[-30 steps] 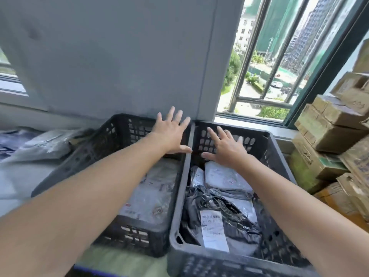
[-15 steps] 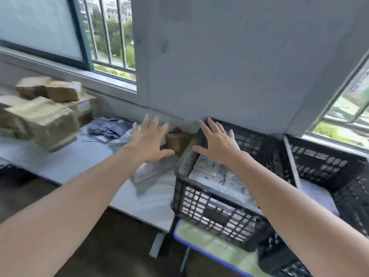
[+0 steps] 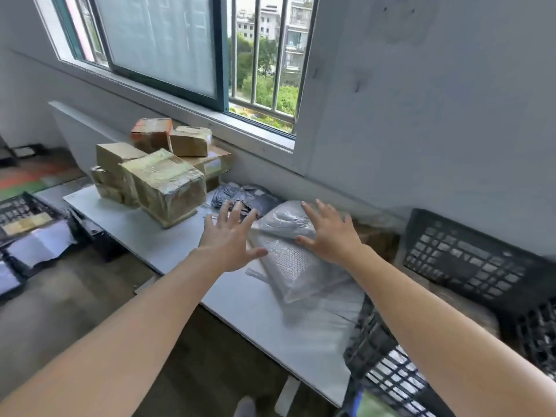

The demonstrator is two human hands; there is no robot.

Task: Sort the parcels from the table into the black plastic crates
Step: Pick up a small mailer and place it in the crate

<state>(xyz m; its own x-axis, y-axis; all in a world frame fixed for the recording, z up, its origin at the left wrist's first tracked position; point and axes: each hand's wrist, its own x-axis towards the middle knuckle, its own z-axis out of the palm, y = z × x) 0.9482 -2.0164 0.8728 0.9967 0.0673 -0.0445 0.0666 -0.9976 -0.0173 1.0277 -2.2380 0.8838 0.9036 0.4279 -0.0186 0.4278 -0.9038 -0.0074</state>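
Both hands are spread with straight fingers and hold nothing: the left hand (image 3: pixel 228 239) hangs at the left edge of the bubble-wrapped parcel (image 3: pixel 296 266) and the right hand (image 3: pixel 329 236) at its far right corner, probably bracketing it because a slack, flat package lifts best from two sides. I cannot tell whether either touches it. A silvery mailer (image 3: pixel 285 219) overlaps the parcel's far end, a dark grey bag (image 3: pixel 246 195) lies beyond, taped cardboard boxes (image 3: pixel 165 182) sit well to its left on the table (image 3: pixel 168 236), and the black crates (image 3: pixel 469 263) stand just to its right, for a short carry.
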